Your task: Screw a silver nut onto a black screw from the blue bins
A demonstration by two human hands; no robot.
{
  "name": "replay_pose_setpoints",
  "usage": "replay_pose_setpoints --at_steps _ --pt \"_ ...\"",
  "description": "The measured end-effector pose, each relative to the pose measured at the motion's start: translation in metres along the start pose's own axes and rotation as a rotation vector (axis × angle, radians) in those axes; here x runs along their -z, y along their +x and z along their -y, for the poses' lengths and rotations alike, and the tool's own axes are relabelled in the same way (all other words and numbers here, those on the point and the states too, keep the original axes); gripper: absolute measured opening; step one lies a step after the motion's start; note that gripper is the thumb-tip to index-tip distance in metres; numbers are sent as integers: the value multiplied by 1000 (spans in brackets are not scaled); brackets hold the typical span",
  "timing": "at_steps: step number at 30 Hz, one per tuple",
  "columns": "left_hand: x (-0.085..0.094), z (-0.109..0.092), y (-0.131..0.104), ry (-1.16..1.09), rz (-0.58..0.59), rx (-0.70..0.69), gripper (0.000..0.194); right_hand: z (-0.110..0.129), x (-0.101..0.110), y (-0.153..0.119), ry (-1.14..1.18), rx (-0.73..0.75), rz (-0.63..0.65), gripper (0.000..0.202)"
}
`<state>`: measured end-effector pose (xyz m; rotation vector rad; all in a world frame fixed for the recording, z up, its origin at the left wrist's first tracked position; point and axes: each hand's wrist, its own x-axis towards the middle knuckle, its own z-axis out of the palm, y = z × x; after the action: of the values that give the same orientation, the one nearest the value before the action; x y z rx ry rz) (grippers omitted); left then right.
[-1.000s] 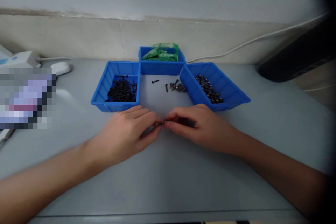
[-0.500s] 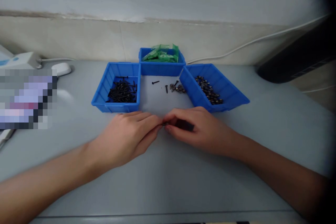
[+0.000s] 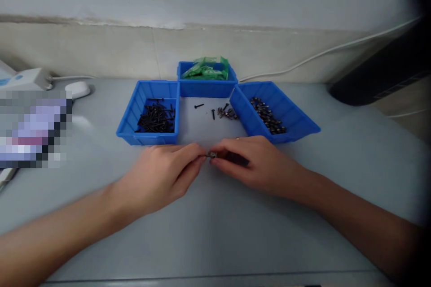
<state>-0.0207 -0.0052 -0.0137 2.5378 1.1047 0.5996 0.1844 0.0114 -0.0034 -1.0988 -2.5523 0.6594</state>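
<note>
My left hand pinches a thin dark screw between thumb and forefinger. Facing it, my right hand has thumb and forefinger closed on a small metallic fitting, which looks like a nut. Screw and fitting meet between the fingertips, just above the table; how far one sits in the other is too small to tell. Beyond my left hand a blue bin holds many black screws. Past my right hand, another blue bin contains metallic fittings.
At the back stands a third blue bin with green plastic packets. Between the bins lie loose screws and a small pile of fittings. A blurred-out device is on the left, a black cylinder on the right.
My hands have drawn slightly apart at the fingertips, the left moving a little left, so more of the metallic fitting shows. Bins and loose pieces look unchanged.
</note>
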Motion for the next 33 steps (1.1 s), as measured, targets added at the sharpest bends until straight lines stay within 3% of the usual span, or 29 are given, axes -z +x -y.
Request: replay_pose_setpoints --at_steps 9,17,23,33 --pt "1 1 0 73 -25 -39 22 0 3 1 -28 52 56 28" --pt "-1 0 1 98 -14 -17 24 -3 2 -2 -10 18 -36 14" --pt "1 0 0 86 35 0 24 0 4 -2 -48 31 8 14" --pt "-1 2 -1 46 16 -28 23 0 4 -1 -31 37 54 17"
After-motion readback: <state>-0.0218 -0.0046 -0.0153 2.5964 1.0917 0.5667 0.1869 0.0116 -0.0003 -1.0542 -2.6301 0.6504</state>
